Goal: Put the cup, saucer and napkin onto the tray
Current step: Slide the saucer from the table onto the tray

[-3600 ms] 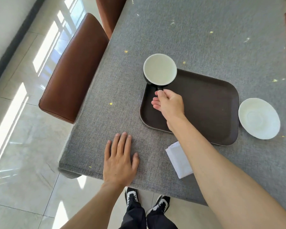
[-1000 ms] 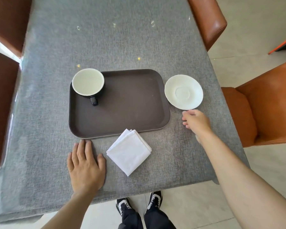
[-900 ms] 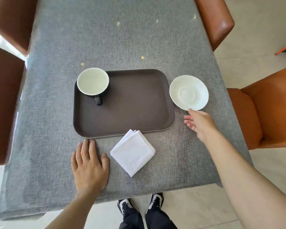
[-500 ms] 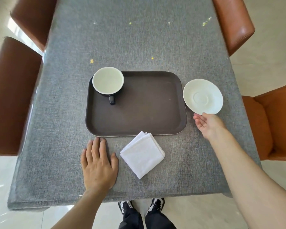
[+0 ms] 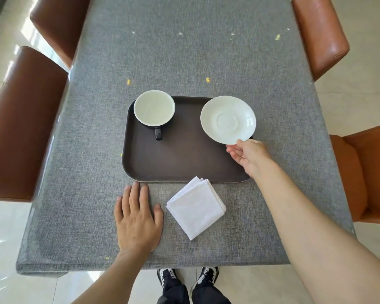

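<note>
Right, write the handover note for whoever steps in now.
Right hand: grip closed on the near rim of the saucer, holding it over the tray's far right corner.
Left hand: flat on the table, empty, just in front of the tray.
Done: cup stands in the tray's far left corner, handle toward you.
Left: set the saucer down on the tray, then move the folded napkin from the table onto it.

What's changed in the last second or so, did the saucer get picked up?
Yes. The right hand took the saucer by its near edge and carried it left, over the tray's right end. The cup, napkin and flat left hand stayed put.
</note>
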